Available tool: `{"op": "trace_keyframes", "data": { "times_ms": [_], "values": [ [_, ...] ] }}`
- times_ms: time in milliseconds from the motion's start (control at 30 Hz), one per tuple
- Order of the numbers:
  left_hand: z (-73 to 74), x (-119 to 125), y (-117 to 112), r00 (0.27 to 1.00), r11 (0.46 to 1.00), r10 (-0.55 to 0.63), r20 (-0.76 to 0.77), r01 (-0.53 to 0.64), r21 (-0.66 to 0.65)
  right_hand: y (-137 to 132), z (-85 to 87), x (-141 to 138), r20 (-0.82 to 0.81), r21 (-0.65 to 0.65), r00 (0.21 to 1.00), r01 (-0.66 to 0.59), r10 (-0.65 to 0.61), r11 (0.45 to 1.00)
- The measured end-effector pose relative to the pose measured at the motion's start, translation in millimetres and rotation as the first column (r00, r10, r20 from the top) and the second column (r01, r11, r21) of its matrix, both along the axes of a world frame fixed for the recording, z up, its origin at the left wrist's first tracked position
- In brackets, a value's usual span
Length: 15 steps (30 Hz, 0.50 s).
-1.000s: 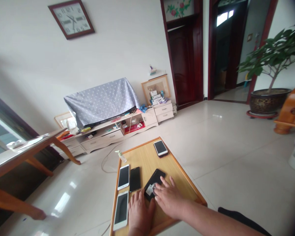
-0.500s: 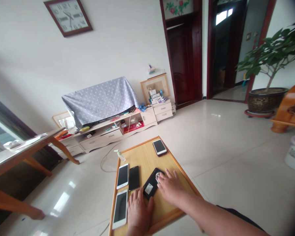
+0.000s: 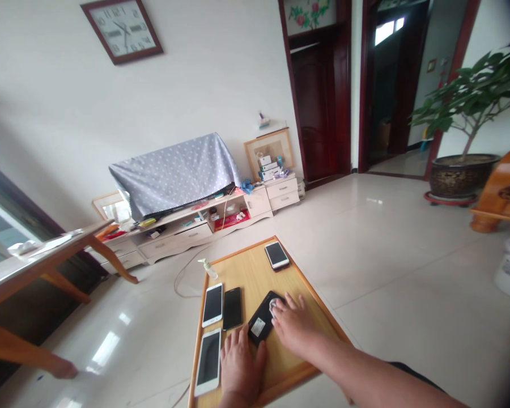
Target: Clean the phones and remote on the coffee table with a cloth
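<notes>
A black phone [image 3: 264, 315] lies back up and aslant on the wooden table, with a white label on its lower half. At its near end, my left hand [image 3: 240, 362] rests with the thumb and fingers on either side of the corner, steadying it. My right hand [image 3: 291, 322] presses a small wad of white cloth or tissue [image 3: 273, 306] onto the phone's upper right part. Left of it lie another black phone [image 3: 232, 309], a white phone [image 3: 213, 305] and a larger white phone [image 3: 208, 361], screens up.
The small table [image 3: 255, 258] has a raised wooden rim. A pump bottle [image 3: 211, 269] stands at its far left corner. A white phone [image 3: 276, 255] lies on a dark one at the far right. Beyond are a low cabinet [image 3: 182, 238] and a potted plant [image 3: 463, 175].
The view has shifted very slightly. Both hands, the cloth and the phones keep nearly the same places on the table.
</notes>
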<state>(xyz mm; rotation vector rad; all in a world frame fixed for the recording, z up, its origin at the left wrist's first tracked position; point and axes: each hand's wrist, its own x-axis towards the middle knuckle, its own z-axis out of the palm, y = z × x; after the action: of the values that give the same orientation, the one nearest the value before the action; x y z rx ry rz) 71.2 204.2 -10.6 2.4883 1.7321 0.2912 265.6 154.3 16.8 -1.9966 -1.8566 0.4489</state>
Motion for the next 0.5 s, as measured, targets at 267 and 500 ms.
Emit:
{"op": "trace_keyframes", "data": {
  "times_ms": [267, 500],
  "values": [
    [5.6, 2, -1, 1.0, 0.999, 0.006, -0.008, -0.007, -0.047, -4, 0.2, -9, -0.023, 0.01, 0.994, -0.108, 0.109, 0.994],
    [10.2, 2, -2, 1.0, 0.999, 0.006, -0.027, -0.008, -0.05, -5, -0.2, -13, -0.037, 0.037, 0.988, -0.151, 0.152, 0.988]
  ]
}}
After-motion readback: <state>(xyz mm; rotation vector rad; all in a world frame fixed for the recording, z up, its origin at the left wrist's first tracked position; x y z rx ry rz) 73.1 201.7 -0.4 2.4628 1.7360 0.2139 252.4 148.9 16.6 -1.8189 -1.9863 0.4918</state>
